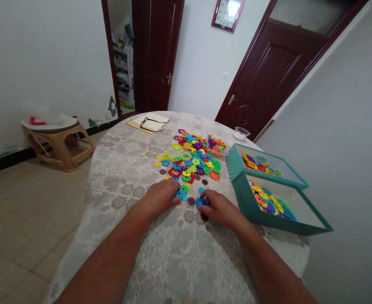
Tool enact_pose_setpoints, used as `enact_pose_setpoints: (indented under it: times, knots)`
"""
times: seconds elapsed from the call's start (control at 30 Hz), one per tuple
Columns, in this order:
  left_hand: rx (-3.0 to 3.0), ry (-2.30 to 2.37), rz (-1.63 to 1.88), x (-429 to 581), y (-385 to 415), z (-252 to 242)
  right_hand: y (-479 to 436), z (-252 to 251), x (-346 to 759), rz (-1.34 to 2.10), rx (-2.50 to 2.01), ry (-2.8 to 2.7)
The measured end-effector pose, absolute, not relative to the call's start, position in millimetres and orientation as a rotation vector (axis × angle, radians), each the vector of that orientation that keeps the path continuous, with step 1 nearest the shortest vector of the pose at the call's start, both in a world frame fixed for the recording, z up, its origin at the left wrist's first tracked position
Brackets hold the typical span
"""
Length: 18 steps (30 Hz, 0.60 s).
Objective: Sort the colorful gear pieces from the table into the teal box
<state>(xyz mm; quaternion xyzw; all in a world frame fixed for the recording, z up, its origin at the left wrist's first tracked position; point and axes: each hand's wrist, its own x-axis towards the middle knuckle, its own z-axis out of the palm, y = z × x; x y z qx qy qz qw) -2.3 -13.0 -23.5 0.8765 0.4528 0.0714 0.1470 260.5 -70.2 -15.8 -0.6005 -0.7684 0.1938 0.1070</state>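
My left hand (162,195) rests low over the table, thumb and forefinger curled round the near side of a light blue gear piece (181,194). A green piece (185,188) lies against that one. My right hand (220,206) has its fingers closed at the edge of a darker blue gear piece (199,202), low over the cloth. Between the hands lies a small brown disc (191,201), and another brown disc (204,217) shows partly under my right hand. Beyond both hands spreads a heap of colourful plastic gear pieces (196,161).
At the right stands an open teal box (249,202) with more pieces in both halves. A clear tray of pieces (217,145) and a clear bowl (241,132) are farther back. Glasses (151,123) lie on an open notebook (156,118). A stool (62,145) stands left of the table.
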Motion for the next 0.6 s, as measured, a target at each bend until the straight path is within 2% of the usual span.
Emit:
enact_pose_setpoints:
  times: [0.17, 0.4, 0.6]
  knots:
    - [2.555, 1.299, 0.227, -2, -10, -26, -62, -20, 260, 0.5, -1.771, -2.25]
    - [2.437, 1.414, 0.264, 0, -7, -23, -48, -23, 251, 0.902, -1.577, -1.983]
    - [2.314, 1.486, 0.38, -4, -6, -22, -27, -33, 227, 0.905, -1.518, -1.955]
